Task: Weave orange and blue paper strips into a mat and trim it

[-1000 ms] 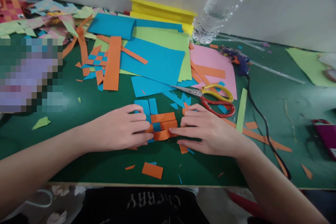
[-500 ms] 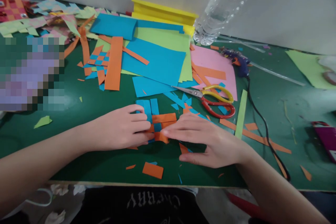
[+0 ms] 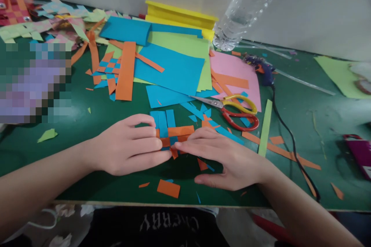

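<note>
A small weave of blue and orange paper strips (image 3: 162,122) lies on the table between my hands, with loose blue ends at its far side. My left hand (image 3: 127,144) grips its left edge, fingers bent over the strips; the thumb is hidden. From the right, my right hand (image 3: 223,154) lies over the weave with fingers stretched and thumb held apart. Its index fingertip presses a short orange strip end (image 3: 174,152) at the near edge, close to my left fingertips. Scissors (image 3: 220,104) with yellow and red handles rest behind my right hand.
Blue card sheets (image 3: 171,63) and an orange strip (image 3: 125,71) lie behind the weave. A plastic bottle (image 3: 240,11) stands against the wall. At right are a glue gun (image 3: 265,72) and its black cord (image 3: 285,123). An orange scrap (image 3: 168,188) sits near the table's front edge.
My left hand has shifted slightly toward me, its near finger reaching further right. My right index fingertip has moved a little left, and the orange strip end is now bent or pushed in.
</note>
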Tool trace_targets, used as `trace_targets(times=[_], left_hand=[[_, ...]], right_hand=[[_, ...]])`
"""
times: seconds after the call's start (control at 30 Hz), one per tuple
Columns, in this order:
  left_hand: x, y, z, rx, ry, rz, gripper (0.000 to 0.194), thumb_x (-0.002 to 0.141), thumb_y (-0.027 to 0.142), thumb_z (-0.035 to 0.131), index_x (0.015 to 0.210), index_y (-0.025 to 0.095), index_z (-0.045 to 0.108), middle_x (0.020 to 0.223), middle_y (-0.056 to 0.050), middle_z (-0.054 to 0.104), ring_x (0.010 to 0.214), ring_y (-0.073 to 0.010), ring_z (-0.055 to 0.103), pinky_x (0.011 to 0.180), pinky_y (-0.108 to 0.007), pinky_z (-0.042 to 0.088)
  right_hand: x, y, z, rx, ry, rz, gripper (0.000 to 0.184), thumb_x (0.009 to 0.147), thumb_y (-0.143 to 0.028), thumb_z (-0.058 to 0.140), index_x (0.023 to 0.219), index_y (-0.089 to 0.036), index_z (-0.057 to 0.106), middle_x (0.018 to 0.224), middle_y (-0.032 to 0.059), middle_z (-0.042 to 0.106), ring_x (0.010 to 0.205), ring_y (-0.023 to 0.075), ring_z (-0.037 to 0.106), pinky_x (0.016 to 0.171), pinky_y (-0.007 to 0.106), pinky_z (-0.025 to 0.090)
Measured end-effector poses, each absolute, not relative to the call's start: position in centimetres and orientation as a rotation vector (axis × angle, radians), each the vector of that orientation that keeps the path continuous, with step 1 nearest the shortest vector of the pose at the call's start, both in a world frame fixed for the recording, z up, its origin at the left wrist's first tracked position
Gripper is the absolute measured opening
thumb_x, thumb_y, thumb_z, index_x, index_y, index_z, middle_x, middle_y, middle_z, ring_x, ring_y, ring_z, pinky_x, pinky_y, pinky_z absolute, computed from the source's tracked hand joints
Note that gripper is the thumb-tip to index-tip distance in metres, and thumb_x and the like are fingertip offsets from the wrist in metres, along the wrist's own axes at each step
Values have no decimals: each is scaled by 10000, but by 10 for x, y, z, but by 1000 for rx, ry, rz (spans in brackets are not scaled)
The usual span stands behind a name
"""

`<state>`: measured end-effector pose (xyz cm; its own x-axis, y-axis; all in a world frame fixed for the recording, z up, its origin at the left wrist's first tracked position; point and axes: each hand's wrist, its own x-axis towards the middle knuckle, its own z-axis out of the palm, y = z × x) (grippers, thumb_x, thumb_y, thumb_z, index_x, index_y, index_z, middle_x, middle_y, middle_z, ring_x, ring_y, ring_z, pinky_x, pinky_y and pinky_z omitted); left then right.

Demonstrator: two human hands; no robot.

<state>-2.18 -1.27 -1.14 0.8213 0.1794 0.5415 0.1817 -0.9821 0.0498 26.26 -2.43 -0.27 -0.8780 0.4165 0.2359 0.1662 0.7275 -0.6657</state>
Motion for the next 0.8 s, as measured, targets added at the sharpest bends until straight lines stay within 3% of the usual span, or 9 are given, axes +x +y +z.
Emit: trace_targets(times=[0.1,0.23,0.37,0.47,0.6,0.7,0.8], left_hand=[[-21,-13,-12,-2970,-286,-913,225,988,100,482,1078,182,671,720,33,655,684,-125,573,876,-337,489],[-20,-13,-12,-2958,-302,-859,161,971,105,546,987,192,680,700,52,644,663,-112,553,891,-334,475],[-22,-14,-14,-2974,-292,-845,206,989,98,479,997,177,670,729,29,655,685,-130,547,905,-362,468],[-25,-15,-14,-2998,-299,-844,202,979,83,480,1012,158,665,765,11,671,718,-140,559,933,-376,459],[-26,-14,-16,-2988,-294,-827,210,961,65,496,1027,169,666,763,16,667,712,-141,575,936,-373,464],[-25,-14,-17,-2974,-292,-811,223,979,68,463,1030,177,652,754,19,669,705,-136,563,928,-370,464],[-25,-13,-16,-2974,-281,-773,216,994,84,448,1029,173,641,742,18,662,702,-135,563,917,-367,465]], right_hand=[[262,-24,-3,-444,-2569,930,698,917,-296,650,1533,-184,342,1344,94,655,1193,203,592,1053,378,447],[262,-24,-2,-452,-2557,956,688,917,-320,654,1525,-189,359,1314,95,669,1189,199,595,1036,369,455],[268,-20,1,-649,-2499,877,609,932,-371,639,1487,-254,416,1363,77,643,1157,194,608,1017,388,463],[284,-6,3,-1011,-2325,644,424,954,-337,589,1371,-281,534,1273,56,682,1101,204,623,956,392,496],[320,33,-1,-1593,-1911,83,310,945,-385,526,1209,-245,611,1141,72,701,918,216,642,895,416,523],[353,73,-8,-1902,-1763,-129,321,905,-352,512,1165,-191,607,1138,124,679,1060,286,607,992,493,459],[385,107,-16,-2246,-1642,-209,396,910,-317,482,1233,-104,567,1277,223,594,1264,362,504,1050,540,400]])
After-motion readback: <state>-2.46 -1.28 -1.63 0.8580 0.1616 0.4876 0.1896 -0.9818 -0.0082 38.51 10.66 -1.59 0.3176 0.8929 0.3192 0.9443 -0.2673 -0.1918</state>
